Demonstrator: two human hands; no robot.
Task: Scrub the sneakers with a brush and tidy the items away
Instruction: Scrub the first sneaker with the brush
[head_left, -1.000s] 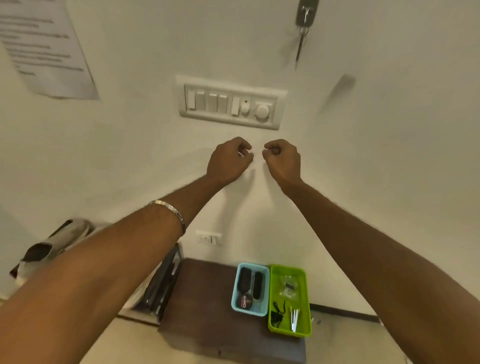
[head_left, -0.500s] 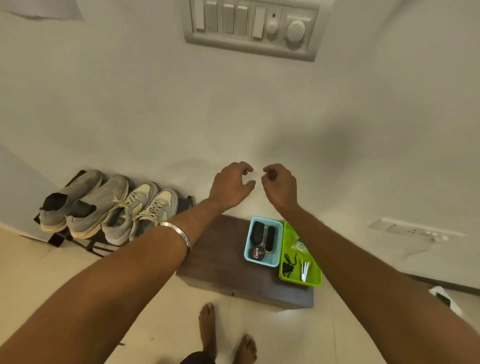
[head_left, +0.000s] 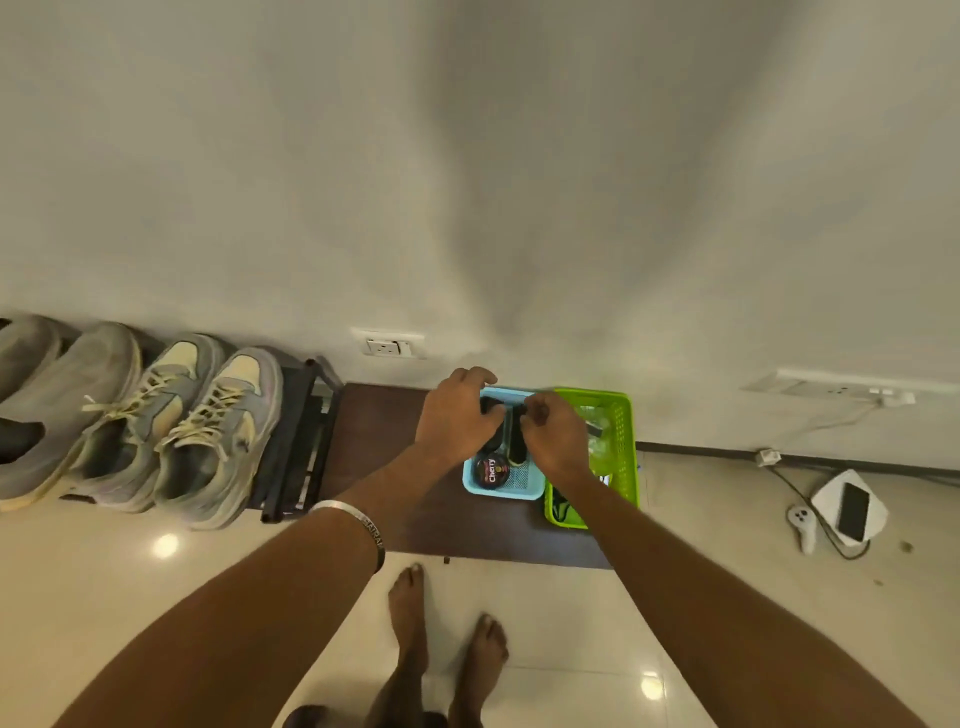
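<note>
Head view: both hands (head_left: 457, 421) (head_left: 556, 436) hovering over blue tray (head_left: 519, 491), seemingly reaching for brush (head_left: 516, 441); grip state unclear.

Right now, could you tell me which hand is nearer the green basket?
Right. The right hand overlaps the green basket at its left edge; the left hand is farther left, over the blue tray.
</note>
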